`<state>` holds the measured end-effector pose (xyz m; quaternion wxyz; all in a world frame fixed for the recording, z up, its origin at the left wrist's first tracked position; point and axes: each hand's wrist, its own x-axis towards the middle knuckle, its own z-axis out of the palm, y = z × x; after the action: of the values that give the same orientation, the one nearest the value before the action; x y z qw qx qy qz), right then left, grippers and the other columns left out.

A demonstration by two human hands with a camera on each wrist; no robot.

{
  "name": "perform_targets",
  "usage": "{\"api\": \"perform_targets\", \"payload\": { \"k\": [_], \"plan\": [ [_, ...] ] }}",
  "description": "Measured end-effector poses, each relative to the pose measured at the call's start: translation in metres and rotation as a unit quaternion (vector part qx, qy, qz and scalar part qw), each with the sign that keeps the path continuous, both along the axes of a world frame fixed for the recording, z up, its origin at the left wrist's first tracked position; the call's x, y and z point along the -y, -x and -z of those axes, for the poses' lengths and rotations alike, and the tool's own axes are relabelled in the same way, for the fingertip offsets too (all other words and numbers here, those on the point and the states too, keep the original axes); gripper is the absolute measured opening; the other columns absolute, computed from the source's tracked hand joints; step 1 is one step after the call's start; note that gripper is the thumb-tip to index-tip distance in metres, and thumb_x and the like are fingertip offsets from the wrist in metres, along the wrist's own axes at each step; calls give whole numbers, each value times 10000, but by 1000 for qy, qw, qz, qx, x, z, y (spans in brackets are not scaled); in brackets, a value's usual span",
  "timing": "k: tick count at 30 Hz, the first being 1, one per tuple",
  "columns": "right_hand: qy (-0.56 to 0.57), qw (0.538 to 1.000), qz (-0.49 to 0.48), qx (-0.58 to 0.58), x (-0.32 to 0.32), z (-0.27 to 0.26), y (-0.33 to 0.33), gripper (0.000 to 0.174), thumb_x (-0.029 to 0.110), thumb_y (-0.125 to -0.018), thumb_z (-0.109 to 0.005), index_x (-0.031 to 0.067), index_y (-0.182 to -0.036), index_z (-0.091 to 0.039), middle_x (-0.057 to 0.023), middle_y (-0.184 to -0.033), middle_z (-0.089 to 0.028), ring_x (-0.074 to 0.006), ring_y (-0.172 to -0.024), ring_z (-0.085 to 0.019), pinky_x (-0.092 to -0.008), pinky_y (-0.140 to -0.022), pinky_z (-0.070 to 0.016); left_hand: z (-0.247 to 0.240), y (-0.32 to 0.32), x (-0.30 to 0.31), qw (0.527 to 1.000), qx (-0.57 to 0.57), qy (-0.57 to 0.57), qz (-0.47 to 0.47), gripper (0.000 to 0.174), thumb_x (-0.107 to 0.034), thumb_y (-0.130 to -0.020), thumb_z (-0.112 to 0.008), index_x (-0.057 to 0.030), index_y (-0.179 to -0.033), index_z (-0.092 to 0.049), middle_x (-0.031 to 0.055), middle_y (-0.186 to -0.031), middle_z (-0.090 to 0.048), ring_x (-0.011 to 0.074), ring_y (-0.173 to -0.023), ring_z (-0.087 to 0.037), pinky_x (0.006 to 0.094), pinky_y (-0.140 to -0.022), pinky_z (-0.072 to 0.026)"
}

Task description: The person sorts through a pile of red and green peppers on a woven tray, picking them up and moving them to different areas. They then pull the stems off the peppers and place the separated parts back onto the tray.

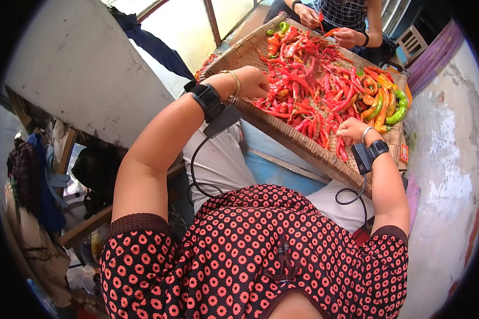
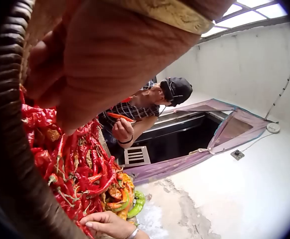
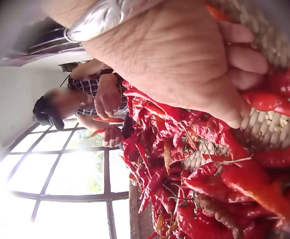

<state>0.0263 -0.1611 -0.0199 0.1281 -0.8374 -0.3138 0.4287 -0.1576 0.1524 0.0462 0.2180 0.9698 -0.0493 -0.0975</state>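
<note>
A woven basket [image 1: 298, 142] holds many red peppers [image 1: 303, 80], some wrinkled. Over its near left part is my left hand [image 1: 253, 82], back up and fingers loosely bent down above the peppers; no pepper shows in it in the left wrist view, where my palm [image 2: 120, 59] fills the top. My right hand [image 1: 352, 130] is low over the near right part, fingers bent. In the right wrist view its fingertips are close beside a red pepper [image 3: 264, 101]; whether they pinch it is hidden.
Green peppers [image 1: 400, 106] and orange ones lie at the basket's right end. Across the basket a person in a dark cap [image 2: 176, 91] holds a red pepper [image 2: 121, 117]. A white wall [image 1: 442, 138] stands on the right.
</note>
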Motion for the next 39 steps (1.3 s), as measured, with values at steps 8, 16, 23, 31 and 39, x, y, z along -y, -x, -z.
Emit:
{"api": "perform_targets", "payload": {
  "k": [8,16,23,31,39],
  "plan": [
    [-43,999,31,-9,8,6,0,194,259,-778,-563,73,-745,-609,-15,-570,-559,-102,-478,-541,-231,-408,-411,9,27,43,992,115,-47,-34,231,-313,-723,-551,-100,-755,-635,102,-690,-608,254,-665,-597,359,-615,-471],
    [8,996,89,-6,-4,8,5,168,217,-797,-531,81,-750,-617,-11,-540,-553,-95,-410,-502,-224,-353,-367,31,41,73,973,194,-35,-120,367,-403,-762,-497,-97,-610,-631,101,-589,-593,257,-613,-605,370,-595,-469],
    [3,993,118,-15,-6,13,3,166,203,-789,-547,73,-704,-606,-6,-527,-547,-89,-390,-483,-214,-352,-373,33,45,74,957,269,-9,-111,336,-357,-741,-526,-80,-578,-626,108,-565,-586,252,-581,-600,361,-574,-465],
    [-15,991,126,-32,-4,9,6,175,198,-814,-532,62,-727,-601,2,-564,-554,-82,-418,-487,-206,-381,-386,36,45,73,947,303,-5,-108,301,-318,-726,-537,-87,-547,-607,113,-548,-580,258,-553,-597,361,-540,-466],
    [6,987,157,-32,-6,11,9,168,183,-796,-535,56,-710,-603,-10,-561,-558,-96,-410,-490,-214,-376,-387,50,39,74,938,329,42,-100,270,-297,-704,-545,-100,-526,-594,90,-516,-565,244,-515,-583,356,-507,-456]
  ]
}}
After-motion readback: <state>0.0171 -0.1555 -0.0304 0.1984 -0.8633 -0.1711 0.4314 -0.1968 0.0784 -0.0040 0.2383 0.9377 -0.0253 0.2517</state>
